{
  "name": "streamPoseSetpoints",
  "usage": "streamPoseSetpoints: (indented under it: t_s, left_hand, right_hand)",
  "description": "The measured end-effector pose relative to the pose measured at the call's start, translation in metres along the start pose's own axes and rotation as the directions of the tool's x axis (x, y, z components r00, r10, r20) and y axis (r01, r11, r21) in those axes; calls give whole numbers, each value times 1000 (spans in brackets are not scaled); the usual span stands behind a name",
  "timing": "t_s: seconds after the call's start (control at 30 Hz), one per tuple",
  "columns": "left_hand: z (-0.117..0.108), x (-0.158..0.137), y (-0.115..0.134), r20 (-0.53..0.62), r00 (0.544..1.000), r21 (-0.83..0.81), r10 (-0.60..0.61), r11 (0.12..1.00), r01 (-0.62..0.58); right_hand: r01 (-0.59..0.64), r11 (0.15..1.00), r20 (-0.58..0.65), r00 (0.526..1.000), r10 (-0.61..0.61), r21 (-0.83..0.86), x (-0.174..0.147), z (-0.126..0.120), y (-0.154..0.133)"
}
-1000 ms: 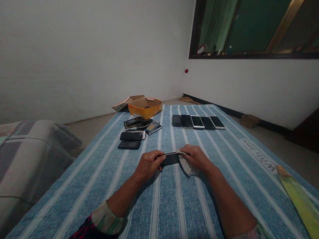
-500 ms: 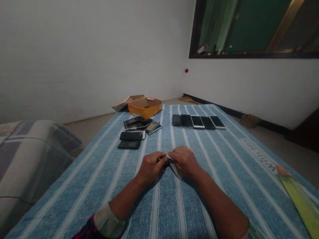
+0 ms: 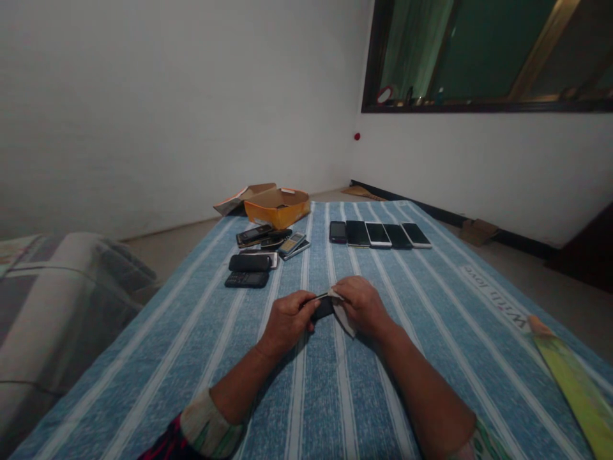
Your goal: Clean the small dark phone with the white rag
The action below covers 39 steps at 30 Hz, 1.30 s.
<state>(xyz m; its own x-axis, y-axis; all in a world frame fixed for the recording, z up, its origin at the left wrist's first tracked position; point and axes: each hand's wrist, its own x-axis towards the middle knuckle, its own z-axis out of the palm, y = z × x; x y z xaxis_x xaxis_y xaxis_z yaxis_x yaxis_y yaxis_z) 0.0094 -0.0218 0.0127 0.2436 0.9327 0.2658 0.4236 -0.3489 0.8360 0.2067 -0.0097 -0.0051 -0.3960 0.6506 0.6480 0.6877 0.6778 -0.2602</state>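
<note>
Between my hands, over the middle of the bed, is a small dark mobile phone (image 3: 324, 309), tilted up with its thin edge on top. My left hand (image 3: 287, 317) is closed on its left end, thumb along the edge. A whitish cloth (image 3: 343, 319) hangs from my right hand (image 3: 360, 303), whose fingers pinch it against the phone's upper right edge. Part of the phone is hidden behind the fingers and the cloth.
Beyond my left hand lie several old keypad phones (image 3: 272, 236) and a black phone (image 3: 246, 280). An orange cardboard box (image 3: 280, 207) stands open behind them. Several phones (image 3: 379, 234) lie in a row at right. A yellow-green item (image 3: 567, 377) rests at the right edge.
My right hand has moved slightly up along the phone's edge with the cloth. More of the dark phone now shows between my hands.
</note>
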Motion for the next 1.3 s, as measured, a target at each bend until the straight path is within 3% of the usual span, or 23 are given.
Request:
streamPoseSetpoints:
  t_s: [0.27,0.37,0.67,0.83,1.1,1.3]
  left_hand:
    - [2,0,1,-56,998,-34,-33,999,31]
    - [2,0,2,-61,997,-23,-38,999,37]
    - [4,-1,0,-63,998,-21,-20,1000,19]
    - [3,-1,1,-60,998,-3,-21,1000,21]
    - [3,-1,3,-63,997,-15,-50,999,49]
    - [4,-1,2,-66,997,3,-49,999,50]
  right_hand:
    - [-164,958,-26,984,175,236,-2,-7,16]
    - [-167,966,-39,983,178,196,-2,-5,13]
    - [-31,994,-65,998,24,-105,1,14,-14]
    - [-10,997,-70,998,5,-77,2,13,-14]
    - [-121,993,-120,986,120,-7,-3,5,3]
    - [-168,986,-276,948,157,-15,-1,0,1]
